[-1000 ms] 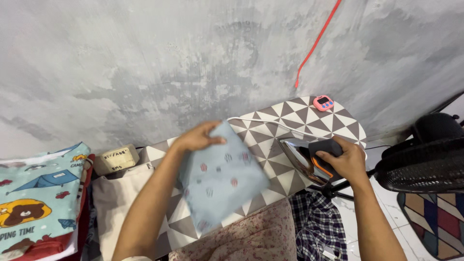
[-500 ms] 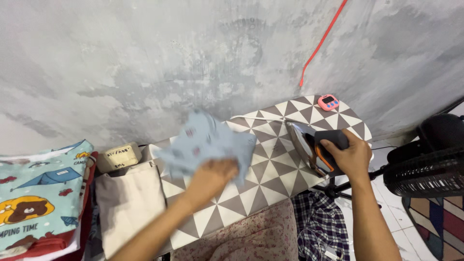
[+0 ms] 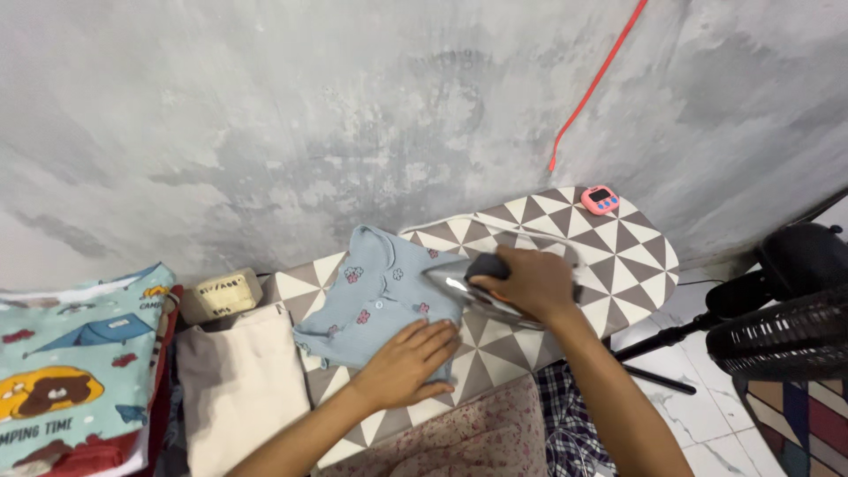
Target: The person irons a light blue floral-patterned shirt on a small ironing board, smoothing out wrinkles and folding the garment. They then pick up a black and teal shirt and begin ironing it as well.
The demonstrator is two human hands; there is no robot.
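A small light-blue garment with tiny flower prints lies spread on the ironing board, which has a grey-and-white triangle cover. My left hand presses flat on the garment's near edge, fingers apart. My right hand grips the dark handle of an iron. The iron's metal soleplate sits at the garment's right edge.
A pink digital timer sits at the board's far right end. A beige cloth and a cartoon-print fabric lie to the left. A black fan stands at the right. A red cord runs down the grey wall.
The garment was flipped over and laid flat on the board. My left hand went from holding it to pressing on it. My right hand brought the iron left onto the garment's edge.
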